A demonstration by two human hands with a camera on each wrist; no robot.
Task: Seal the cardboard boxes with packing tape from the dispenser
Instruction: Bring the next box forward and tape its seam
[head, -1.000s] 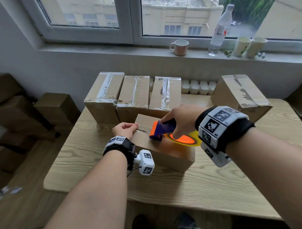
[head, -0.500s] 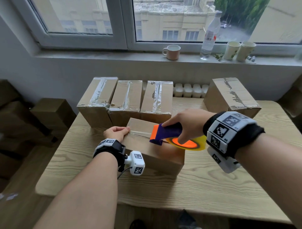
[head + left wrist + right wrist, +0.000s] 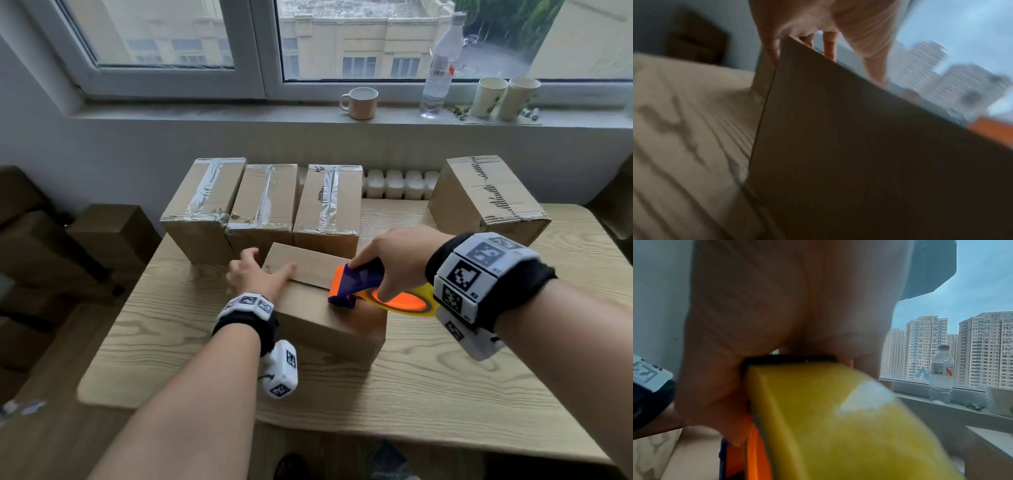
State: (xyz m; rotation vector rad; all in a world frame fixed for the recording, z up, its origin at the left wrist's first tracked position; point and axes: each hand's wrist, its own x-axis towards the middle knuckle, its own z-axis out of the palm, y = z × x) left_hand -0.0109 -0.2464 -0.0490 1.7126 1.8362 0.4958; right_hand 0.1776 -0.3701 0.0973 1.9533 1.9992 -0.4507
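- R hand point(image 3: 400, 260) wraps its fingers round the tape dispenser point(image 3: 370, 287), nose down on the near box point(image 3: 329, 308) at table point(image 3: 445, 394) centre, just in front of three taped boxes point(image 3: 263, 202).
- L hand point(image 3: 257, 274), fingers spread flat, presses the box's far-left corner.
- Box looks light, stiff card, likely to slide – brace the corner.
- Tape strip itself: can't tell, wrist views blurred.

Head cam downward; wrist cams close-up.
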